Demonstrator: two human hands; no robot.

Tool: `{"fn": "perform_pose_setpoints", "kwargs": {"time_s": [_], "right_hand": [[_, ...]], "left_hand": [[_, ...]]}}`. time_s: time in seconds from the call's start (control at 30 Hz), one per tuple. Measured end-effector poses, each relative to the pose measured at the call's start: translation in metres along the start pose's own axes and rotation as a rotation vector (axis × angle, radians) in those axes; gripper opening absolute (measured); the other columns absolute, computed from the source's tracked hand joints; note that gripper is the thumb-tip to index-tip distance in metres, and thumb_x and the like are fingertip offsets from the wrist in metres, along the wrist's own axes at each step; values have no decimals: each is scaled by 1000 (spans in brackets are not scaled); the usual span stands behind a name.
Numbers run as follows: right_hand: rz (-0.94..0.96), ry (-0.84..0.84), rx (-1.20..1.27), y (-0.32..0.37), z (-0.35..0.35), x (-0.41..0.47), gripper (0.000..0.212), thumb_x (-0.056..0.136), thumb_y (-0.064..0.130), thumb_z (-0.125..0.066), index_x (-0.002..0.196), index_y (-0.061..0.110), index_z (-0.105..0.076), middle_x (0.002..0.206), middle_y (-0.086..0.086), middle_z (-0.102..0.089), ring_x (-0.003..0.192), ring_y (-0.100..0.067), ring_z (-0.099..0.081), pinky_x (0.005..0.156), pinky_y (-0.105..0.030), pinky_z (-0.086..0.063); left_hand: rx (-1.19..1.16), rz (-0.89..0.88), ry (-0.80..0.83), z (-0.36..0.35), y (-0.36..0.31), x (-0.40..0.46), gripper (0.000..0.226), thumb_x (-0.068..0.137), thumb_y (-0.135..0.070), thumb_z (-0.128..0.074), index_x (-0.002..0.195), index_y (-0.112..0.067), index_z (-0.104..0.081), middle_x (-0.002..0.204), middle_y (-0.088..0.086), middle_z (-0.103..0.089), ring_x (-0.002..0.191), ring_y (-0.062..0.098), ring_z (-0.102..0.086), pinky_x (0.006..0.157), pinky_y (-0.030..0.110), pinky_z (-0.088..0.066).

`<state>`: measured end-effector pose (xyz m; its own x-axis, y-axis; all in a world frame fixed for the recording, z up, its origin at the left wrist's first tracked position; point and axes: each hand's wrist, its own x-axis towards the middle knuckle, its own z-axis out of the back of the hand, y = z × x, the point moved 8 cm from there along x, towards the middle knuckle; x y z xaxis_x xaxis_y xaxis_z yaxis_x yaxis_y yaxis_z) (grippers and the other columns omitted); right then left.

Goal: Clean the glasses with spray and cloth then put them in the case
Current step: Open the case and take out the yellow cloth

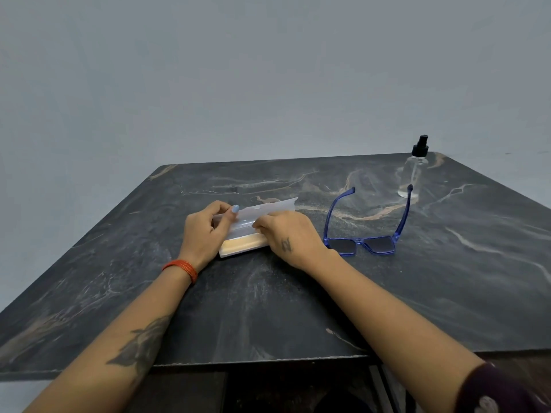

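A translucent white glasses case (249, 225) lies in the middle of the dark marble table (268, 308), its lid raised. My left hand (205, 234) grips the case's left end, thumb on the lid. My right hand (287, 236) holds its right side, fingers at the opening. Something pale yellowish shows inside the case; I cannot tell what it is. Blue-framed glasses (365, 234) with dark lenses rest to the right of my right hand, arms unfolded and pointing away. A clear spray bottle (413, 174) with a black nozzle stands upright behind them.
The table's near edge (268, 357) runs below my forearms, with dark space under it. A plain grey wall (268, 84) rises behind the far edge. The spray bottle stands close to the table's far right corner.
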<state>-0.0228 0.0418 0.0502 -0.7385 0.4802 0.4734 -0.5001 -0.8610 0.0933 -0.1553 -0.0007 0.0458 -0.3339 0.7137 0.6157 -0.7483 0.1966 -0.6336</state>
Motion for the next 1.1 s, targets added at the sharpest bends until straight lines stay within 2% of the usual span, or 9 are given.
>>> {"fn": "perform_pose_setpoints", "kwargs": {"time_s": [0.13, 0.27, 0.33, 0.5, 0.67, 0.77, 0.87, 0.97, 1.1], "right_hand": [[-97, 120, 70, -6, -2, 7, 28, 96, 17, -44, 112, 19, -67, 109, -7, -67, 98, -27, -59, 82, -33, -47], [-154, 236, 102, -8, -1, 16, 28, 94, 12, -47, 110, 17, -69, 114, -8, -66, 100, -25, -59, 85, -28, -45], [-167, 282, 117, -8, -1, 21, 25, 92, 12, -51, 106, 18, -71, 113, -9, -66, 98, -26, -60, 87, -30, -48], [-132, 347, 49, -5, -2, 33, 23, 88, 10, -56, 101, 19, -73, 116, -9, -65, 102, -25, -59, 93, -32, -47], [-84, 407, -16, 1, -4, 41, 20, 86, 6, -60, 94, 16, -75, 113, -9, -65, 97, -26, -61, 92, -35, -49], [-51, 405, -56, 5, -5, 40, 19, 85, 4, -60, 92, 16, -74, 109, -10, -65, 93, -27, -62, 88, -36, -51], [-38, 389, -74, 5, -6, 35, 21, 88, 5, -54, 98, 14, -70, 110, -11, -63, 95, -27, -60, 81, -31, -49], [-10, 355, -70, 4, -6, 28, 23, 90, 4, -48, 105, 12, -63, 111, -11, -60, 98, -26, -56, 73, -27, -39], [24, 204, -13, 1, -1, 19, 16, 92, 6, -47, 103, 10, -58, 104, -8, -58, 91, -25, -55, 69, -29, -38]], "left_hand": [[49, -45, -19, 0, -4, 0, 21, 90, -24, -56, 80, -8, -65, 70, 4, -66, 49, -5, -49, 48, 6, -34], [124, -100, -36, 0, -4, 1, 22, 90, -29, -56, 81, -11, -65, 71, 0, -67, 55, -6, -52, 51, 6, -35], [142, -129, -43, 0, -6, 1, 22, 90, -28, -55, 82, -10, -65, 71, 0, -66, 57, -5, -52, 53, 5, -36], [149, -163, -47, 0, -8, 1, 24, 89, -29, -54, 82, -8, -64, 72, 2, -68, 59, -3, -52, 54, 5, -37], [136, -159, -37, -1, -8, 1, 23, 90, -28, -53, 83, -9, -63, 74, 4, -69, 61, 0, -54, 53, 5, -37], [141, -159, -33, -2, -8, 2, 25, 89, -30, -52, 83, -8, -64, 74, 5, -69, 63, 11, -58, 55, 8, -35], [154, -161, -33, -2, -8, 1, 23, 90, -28, -53, 84, -8, -64, 74, 3, -68, 61, 6, -55, 55, 7, -34], [169, -168, -44, 0, -9, 0, 22, 90, -26, -54, 83, -8, -65, 71, 1, -66, 59, -1, -51, 53, 5, -35], [180, -174, -43, 0, -12, 0, 21, 90, -26, -55, 84, -7, -65, 72, 1, -67, 62, 7, -55, 55, 7, -32]]}}
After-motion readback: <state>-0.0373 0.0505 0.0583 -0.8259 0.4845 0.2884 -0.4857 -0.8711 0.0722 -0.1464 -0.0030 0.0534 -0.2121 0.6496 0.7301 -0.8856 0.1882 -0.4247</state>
